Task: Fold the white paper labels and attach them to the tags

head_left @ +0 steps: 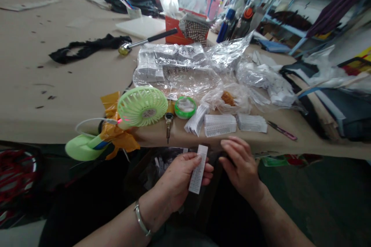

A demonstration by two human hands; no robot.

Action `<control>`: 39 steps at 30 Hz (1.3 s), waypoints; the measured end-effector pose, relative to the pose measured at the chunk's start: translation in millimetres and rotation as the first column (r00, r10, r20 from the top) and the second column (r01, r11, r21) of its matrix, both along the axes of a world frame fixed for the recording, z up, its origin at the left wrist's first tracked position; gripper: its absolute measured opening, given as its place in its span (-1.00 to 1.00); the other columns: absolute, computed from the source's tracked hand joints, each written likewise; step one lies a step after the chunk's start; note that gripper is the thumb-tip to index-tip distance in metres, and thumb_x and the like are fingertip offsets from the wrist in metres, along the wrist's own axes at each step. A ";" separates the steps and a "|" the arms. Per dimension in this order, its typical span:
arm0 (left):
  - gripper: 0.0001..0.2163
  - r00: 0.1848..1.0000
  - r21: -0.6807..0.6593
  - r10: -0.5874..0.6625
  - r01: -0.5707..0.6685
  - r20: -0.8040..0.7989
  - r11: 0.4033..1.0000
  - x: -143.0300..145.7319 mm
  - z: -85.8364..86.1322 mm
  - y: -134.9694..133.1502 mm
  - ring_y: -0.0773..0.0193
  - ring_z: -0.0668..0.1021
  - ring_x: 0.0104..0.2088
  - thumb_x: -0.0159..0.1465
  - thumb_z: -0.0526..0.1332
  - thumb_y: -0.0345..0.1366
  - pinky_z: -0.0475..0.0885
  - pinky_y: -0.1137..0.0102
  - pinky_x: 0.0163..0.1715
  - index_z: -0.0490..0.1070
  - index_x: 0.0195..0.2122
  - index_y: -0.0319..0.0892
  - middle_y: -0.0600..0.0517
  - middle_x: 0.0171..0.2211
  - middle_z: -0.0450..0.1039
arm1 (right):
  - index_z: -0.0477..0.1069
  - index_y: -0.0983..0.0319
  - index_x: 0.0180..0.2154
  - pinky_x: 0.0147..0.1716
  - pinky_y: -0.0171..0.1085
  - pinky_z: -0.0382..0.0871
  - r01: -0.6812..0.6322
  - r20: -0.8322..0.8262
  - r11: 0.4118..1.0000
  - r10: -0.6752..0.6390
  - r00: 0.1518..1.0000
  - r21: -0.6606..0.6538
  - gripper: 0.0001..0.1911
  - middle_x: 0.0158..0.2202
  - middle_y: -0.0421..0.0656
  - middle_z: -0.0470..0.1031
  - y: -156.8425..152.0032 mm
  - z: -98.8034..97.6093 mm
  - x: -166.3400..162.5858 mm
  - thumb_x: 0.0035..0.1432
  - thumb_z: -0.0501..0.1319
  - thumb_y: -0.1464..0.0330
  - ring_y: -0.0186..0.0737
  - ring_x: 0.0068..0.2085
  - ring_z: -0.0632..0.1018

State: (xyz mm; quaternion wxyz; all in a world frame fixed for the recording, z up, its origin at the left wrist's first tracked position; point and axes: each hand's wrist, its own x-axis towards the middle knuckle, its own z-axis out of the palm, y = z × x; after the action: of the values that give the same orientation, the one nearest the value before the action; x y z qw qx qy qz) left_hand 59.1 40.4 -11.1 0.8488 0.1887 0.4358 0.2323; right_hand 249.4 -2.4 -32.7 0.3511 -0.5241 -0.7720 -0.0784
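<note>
My left hand (180,175) pinches a narrow white printed label (198,170) between thumb and fingers, just off the table's front edge. To its right, my right hand (240,164) is raised with slightly bent fingers apart; nothing shows in it. Right above that hand on the table lie a fanned stack of printed labels (220,125) and a smaller label stack (252,122). A third bundle of labels (197,119) leans at a slant to the left of them. Near the bundle sits a round green container (185,107) with whitish material inside.
A green fan (142,107) is taped at the table edge, beside a soldering-iron-like tool (168,121). Pink-handled snips (282,130) lie at right. Behind are clear plastic bags (179,69), a bag with orange-brown bits (228,98), a hammer-like tool (147,41) and black fabric (87,47).
</note>
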 end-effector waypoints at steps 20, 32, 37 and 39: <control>-0.86 0.997 0.029 -0.063 0.064 -0.037 0.998 1.6 -4.7 -4.2 0.36 0.50 -0.60 0.25 0.16 -0.34 0.42 0.47 -0.54 0.43 -0.33 -0.32 -0.09 -0.51 0.51 | 0.45 0.12 -0.18 -0.08 0.00 0.44 0.075 -0.310 0.996 -0.060 0.949 0.038 -0.75 -0.16 -0.12 0.52 -15.4 5.1 14.5 0.13 0.19 0.52 -0.09 -0.08 0.54; -0.90 0.976 0.031 0.139 -0.146 0.169 0.989 -14.8 -7.5 -6.0 0.40 0.46 -0.53 0.00 0.34 -0.39 0.28 0.54 -0.55 0.51 -0.47 -0.34 -0.02 -0.50 0.49 | 0.49 0.16 -0.28 0.00 -0.08 0.36 -0.305 -0.066 0.951 0.302 0.951 -0.042 -0.82 -0.26 -0.16 0.58 -8.1 -11.5 -59.1 0.16 0.18 0.52 -0.20 -0.06 0.53; -0.88 0.969 0.012 0.152 -0.157 0.197 0.987 -14.7 -9.9 -7.6 0.44 0.43 -0.57 0.02 0.35 -0.37 0.27 0.56 -0.59 0.48 -0.50 -0.33 0.02 -0.55 0.44 | 0.48 0.14 -0.25 0.04 -0.08 0.34 -0.338 -0.052 0.938 0.335 0.941 -0.071 -0.82 -0.25 -0.18 0.59 -7.9 -7.9 -57.9 0.17 0.17 0.50 -0.20 -0.03 0.52; -0.87 0.973 0.012 0.146 -0.151 0.178 0.989 -15.1 -11.8 -7.9 0.45 0.43 -0.58 0.01 0.37 -0.36 0.27 0.57 -0.59 0.47 -0.49 -0.33 0.02 -0.55 0.43 | 0.47 0.14 -0.20 0.03 -0.07 0.34 -0.351 -0.073 0.933 0.346 0.936 -0.078 -0.78 -0.24 -0.18 0.59 -9.1 -6.4 -58.3 0.16 0.16 0.52 -0.19 -0.04 0.53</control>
State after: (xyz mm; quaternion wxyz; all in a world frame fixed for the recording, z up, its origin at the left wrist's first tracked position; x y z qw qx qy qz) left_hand 44.0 32.5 -22.9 0.8618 0.1451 0.3689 0.3164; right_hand 191.1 -11.5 -39.1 0.3578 -0.3964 -0.8447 0.0353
